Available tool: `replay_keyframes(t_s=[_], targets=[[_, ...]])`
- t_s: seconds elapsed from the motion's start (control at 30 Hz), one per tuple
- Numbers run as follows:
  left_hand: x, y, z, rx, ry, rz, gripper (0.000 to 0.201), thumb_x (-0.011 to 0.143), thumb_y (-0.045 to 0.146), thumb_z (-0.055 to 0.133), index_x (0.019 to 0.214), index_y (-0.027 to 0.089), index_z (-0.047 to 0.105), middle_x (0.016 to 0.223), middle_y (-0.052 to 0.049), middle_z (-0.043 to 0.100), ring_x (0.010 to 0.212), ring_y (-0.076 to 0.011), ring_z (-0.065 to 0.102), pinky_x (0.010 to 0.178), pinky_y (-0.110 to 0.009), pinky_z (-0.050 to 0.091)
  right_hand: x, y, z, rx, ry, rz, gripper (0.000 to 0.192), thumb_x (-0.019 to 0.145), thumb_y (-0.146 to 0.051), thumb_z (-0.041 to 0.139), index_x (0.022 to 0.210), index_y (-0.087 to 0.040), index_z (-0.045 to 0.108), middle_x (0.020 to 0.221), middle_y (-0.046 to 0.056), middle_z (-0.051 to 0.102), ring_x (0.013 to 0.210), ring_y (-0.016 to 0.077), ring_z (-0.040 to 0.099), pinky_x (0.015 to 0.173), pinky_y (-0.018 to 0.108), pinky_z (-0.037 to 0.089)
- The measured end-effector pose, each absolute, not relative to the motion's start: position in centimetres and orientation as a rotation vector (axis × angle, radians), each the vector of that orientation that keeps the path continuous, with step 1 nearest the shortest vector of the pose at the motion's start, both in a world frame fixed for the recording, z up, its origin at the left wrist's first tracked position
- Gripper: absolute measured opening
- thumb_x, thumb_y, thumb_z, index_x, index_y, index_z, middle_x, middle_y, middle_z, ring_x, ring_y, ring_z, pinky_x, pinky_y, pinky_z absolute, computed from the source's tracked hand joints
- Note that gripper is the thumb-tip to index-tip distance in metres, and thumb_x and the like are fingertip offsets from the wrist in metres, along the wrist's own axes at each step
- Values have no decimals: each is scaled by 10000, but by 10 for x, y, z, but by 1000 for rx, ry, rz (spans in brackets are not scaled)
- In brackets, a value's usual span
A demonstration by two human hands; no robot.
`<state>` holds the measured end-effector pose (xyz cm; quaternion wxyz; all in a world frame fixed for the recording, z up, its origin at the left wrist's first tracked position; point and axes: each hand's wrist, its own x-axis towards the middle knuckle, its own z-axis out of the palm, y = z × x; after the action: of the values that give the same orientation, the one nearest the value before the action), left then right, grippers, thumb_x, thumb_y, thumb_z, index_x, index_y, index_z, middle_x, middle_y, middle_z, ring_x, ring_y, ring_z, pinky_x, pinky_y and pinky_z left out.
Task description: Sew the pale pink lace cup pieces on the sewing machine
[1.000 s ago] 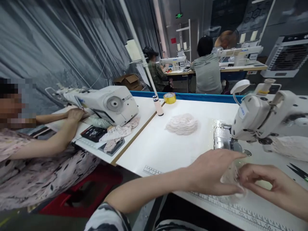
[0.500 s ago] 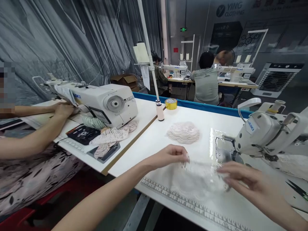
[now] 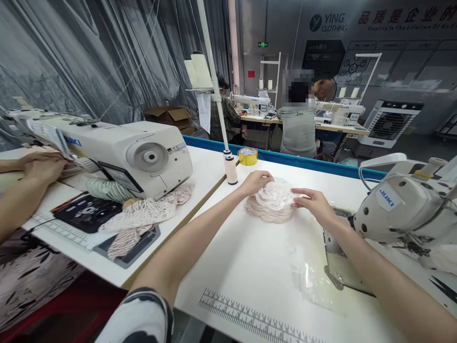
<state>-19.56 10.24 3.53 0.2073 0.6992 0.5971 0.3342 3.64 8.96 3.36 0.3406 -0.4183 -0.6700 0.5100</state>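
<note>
A pale pink lace piece (image 3: pixel 275 191) with a scalloped edge is stretched between my two hands, over a stack of similar lace pieces (image 3: pixel 268 212) on the white table. My left hand (image 3: pixel 257 182) pinches its upper left edge between thumb and fingers. On the other side, my right hand (image 3: pixel 311 202) grips the right edge with thumb and fingertips. The lace lies on or just above the stack; I cannot tell whether it touches everywhere.
To the right stands a sewing machine (image 3: pixel 389 200) with dark scissors (image 3: pixel 444 288) beside it. Yellow tape (image 3: pixel 248 156) and a thread cone (image 3: pixel 231 170) stand behind. A printed ruler (image 3: pixel 250 319) runs along the front edge. At left, a co-worker's hands (image 3: pixel 44 166) work at another machine (image 3: pixel 143 152).
Both hands have moved forward and away from me, carrying the lace piece from near the table's front to over the stack. The camera view has shifted too.
</note>
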Motion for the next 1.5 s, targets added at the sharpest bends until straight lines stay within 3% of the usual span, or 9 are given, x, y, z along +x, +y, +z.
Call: replay_keyframes(t_s=[0.1, 0.47, 0.63, 0.83, 0.93, 1.07, 1.23, 1.37, 1.5], targets=[[-204, 105, 28, 2015, 1741, 821, 305, 913, 367, 542, 1111, 136, 571, 1103, -72, 594, 952, -186, 599, 829, -383, 522, 36, 93, 26, -1119, -1729, 1338, 497, 682, -267, 634, 1148, -94, 634, 692, 30, 672, 702, 165, 629, 809, 333, 501], [-200, 81, 25, 2174, 2148, 611, 238, 876, 301, 517, 1072, 266, 648, 946, -34, 694, 949, -249, 624, 766, -318, 431, 33, 99, 14, -1153, -1897, 1110, 401, 745, -310, 581, 1095, -135, 670, 677, 35, 659, 570, 162, 580, 630, 332, 499], [-190, 72, 28, 2170, 2311, 596, 329, 908, 297, 459, 1197, 182, 569, 1035, -125, 662, 972, -312, 614, 799, -397, 425, 25, 97, 22, -1054, -1966, 729, 305, 860, -363, 475, 995, -196, 691, 1190, 86, 605, 980, 232, 581, 887, 404, 451], [-178, 54, 30, 2294, 2191, 625, 365, 961, 359, 360, 1251, 198, 512, 1269, -111, 546, 1191, -264, 499, 954, -389, 390, -5, 110, 24, -861, -2212, 618, 379, 880, -186, 380, 1157, -264, 626, 1185, -5, 639, 1099, 169, 565, 971, 318, 423], [-174, 43, 25, 2337, 2024, 573, 479, 964, 471, 319, 1350, 202, 410, 1361, -74, 500, 1235, -203, 478, 990, -325, 399, -1, 118, 12, -940, -2290, 579, 409, 891, -188, 348, 1216, -236, 590, 1213, 19, 631, 1095, 200, 583, 942, 349, 452], [-171, 33, 20, 2328, 1920, 493, 655, 911, 584, 369, 1427, 184, 311, 1454, -93, 402, 1329, -261, 385, 1073, -403, 339, 24, 115, 1, -1080, -2322, 443, 443, 850, -131, 350, 1224, -182, 583, 1228, 86, 616, 1135, 273, 559, 959, 445, 437], [-164, 28, 16, 2593, 1725, 413, 613, 929, 558, 357, 1469, 301, 224, 1561, -52, 158, 1432, -282, 157, 1152, -482, 172, 45, 91, 4, -1034, -2381, 299, 660, 720, -7, 342, 1354, -148, 459, 1416, 95, 448, 1312, 224, 394, 1104, 442, 313], [-155, 32, 27, 2769, 1562, 305, 573, 929, 576, 348, 1447, 344, 275, 1562, -25, 155, 1437, -286, 131, 1161, -521, 87, 61, 51, 4, -978, -2433, 276, 730, 700, -12, 342, 1417, -146, 358, 1434, 107, 419, 1325, 217, 379, 1093, 452, 351], [-144, 49, 84, 2532, 1689, 927, 587, 959, 513, 328, 1470, 244, 222, 1535, -70, 247, 1421, -232, 215, 1148, -428, 210, 90, 5, 2, -947, -2444, 357, 731, 816, -67, 320, 1496, -250, 123, 1484, 51, 341, 1361, 198, 315, 1089, 465, 366]])
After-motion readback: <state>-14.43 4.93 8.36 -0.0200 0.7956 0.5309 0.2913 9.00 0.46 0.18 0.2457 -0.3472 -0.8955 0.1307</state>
